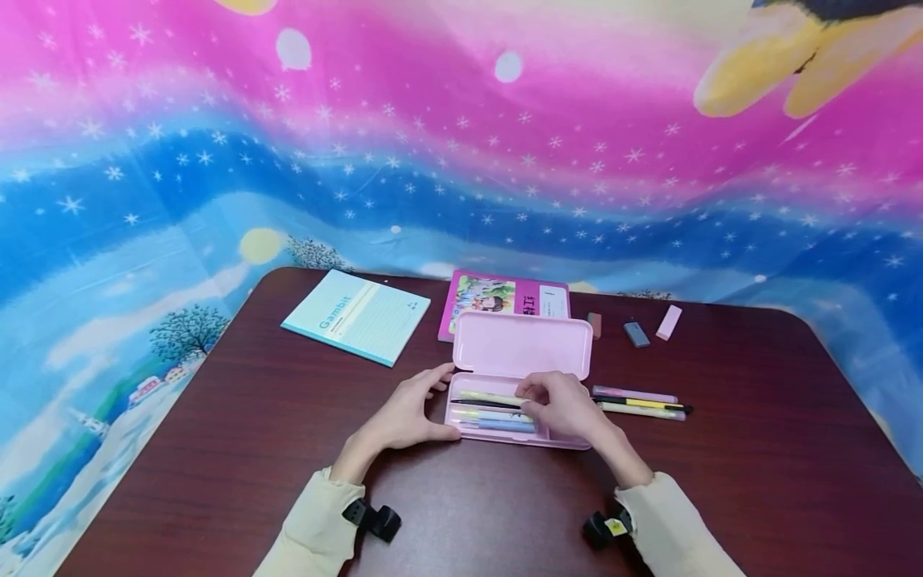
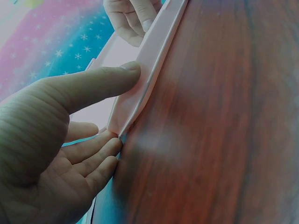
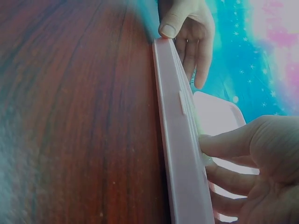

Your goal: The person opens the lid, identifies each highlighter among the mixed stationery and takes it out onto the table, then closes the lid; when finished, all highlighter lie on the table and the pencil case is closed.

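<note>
An open pink pencil case [image 1: 522,344] lies with its lid tipped back. Inside are several pens, among them a blue pen [image 1: 497,425] and a black pen beside a pale yellow-green pen [image 1: 490,396]. My left hand [image 1: 404,413] holds the case's left end, thumb at the front edge [image 2: 152,79] and fingers by the rear left corner. Reaching into the case, my right hand [image 1: 566,405] pinches the pale yellow-green pen between thumb and fingers. The far end of that pen is hidden beneath the hand.
More pens [image 1: 642,403] lie right of the case. Behind it are a pink book [image 1: 450,308], a brownish-green eraser [image 1: 594,324], a grey-blue eraser [image 1: 636,334] and a pale pink block [image 1: 669,322]. A light-blue notebook [image 1: 360,316] lies at the back left. A patterned cloth hangs behind the table.
</note>
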Motion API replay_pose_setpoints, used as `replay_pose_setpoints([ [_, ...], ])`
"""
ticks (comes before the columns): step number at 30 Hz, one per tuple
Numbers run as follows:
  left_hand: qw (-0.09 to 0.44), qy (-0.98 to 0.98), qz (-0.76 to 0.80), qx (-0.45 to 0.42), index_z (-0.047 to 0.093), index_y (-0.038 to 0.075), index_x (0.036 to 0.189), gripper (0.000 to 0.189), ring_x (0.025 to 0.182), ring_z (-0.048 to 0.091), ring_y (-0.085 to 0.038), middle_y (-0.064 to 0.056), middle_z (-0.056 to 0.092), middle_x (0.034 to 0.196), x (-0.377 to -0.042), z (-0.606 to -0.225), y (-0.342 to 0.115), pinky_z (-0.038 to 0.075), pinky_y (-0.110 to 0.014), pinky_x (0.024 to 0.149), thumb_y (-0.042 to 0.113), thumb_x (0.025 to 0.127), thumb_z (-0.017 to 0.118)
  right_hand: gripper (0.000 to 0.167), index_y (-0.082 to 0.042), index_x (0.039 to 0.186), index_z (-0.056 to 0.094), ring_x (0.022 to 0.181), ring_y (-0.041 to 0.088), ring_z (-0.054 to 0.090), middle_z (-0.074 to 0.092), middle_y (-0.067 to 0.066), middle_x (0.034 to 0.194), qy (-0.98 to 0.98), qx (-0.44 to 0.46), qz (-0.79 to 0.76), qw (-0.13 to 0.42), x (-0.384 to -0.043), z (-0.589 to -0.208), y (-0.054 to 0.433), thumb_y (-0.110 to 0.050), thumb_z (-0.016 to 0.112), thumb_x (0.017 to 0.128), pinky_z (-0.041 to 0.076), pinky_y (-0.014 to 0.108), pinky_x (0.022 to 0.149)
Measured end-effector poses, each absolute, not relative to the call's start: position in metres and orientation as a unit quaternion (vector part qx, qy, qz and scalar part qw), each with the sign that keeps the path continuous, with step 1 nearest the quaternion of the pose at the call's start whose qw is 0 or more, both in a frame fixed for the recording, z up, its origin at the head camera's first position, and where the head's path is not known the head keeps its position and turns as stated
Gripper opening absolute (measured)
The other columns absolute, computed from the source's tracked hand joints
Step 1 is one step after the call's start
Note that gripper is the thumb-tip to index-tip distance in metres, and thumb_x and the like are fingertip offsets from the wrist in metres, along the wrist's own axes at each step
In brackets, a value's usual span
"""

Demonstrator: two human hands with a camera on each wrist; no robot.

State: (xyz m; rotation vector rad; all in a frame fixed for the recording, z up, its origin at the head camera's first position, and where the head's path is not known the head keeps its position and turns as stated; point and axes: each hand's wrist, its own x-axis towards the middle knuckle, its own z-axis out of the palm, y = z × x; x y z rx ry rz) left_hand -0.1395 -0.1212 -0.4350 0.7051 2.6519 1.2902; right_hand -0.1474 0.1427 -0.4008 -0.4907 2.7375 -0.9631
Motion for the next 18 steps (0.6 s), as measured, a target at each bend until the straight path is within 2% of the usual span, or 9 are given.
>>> replay_pose_setpoints([
  [9,0.056,0.872,0.429,0.228,0.038,0.003,0.144,0.093,0.112,0.051,-0.020,-0.006,0.055,0.124,-0.139,-0.435,-0.121,0.046,-0.040,0.095,0.022,0.067,0.087,0.012,-0.009,0.097,0.073,0.074,0.014,0.056,0.066,-0.003,0.080,0.921,-0.133,-0.361,0.055,-0.140,-0.397,0.155,-0.013,0.071,0.086,0.049,0.030,0.072],
  [14,0.054,0.873,0.430,0.225,0.039,0.003,0.143,0.093,0.112,0.052,-0.020,-0.007,0.055,0.124,-0.138,-0.434,-0.122,0.046,-0.040,0.096,0.021,0.067,0.087,0.012,-0.007,0.095,0.073,0.077,0.016,0.061,0.069,0.001,0.084,0.906,-0.114,-0.406,0.022,-0.138,-0.395,0.167,-0.011,0.072,0.084,0.053,0.030,0.073],
  [18,0.058,0.872,0.429,0.226,0.038,0.002,0.144,0.093,0.113,0.052,-0.020,-0.007,0.055,0.125,-0.138,-0.434,-0.121,0.046,-0.040,0.096,0.021,0.067,0.087,0.012,-0.003,0.094,0.072,0.076,0.018,0.062,0.070,0.006,0.085,0.885,-0.075,-0.460,0.012,-0.138,-0.396,0.177,-0.009,0.072,0.084,0.052,0.025,0.068],
])
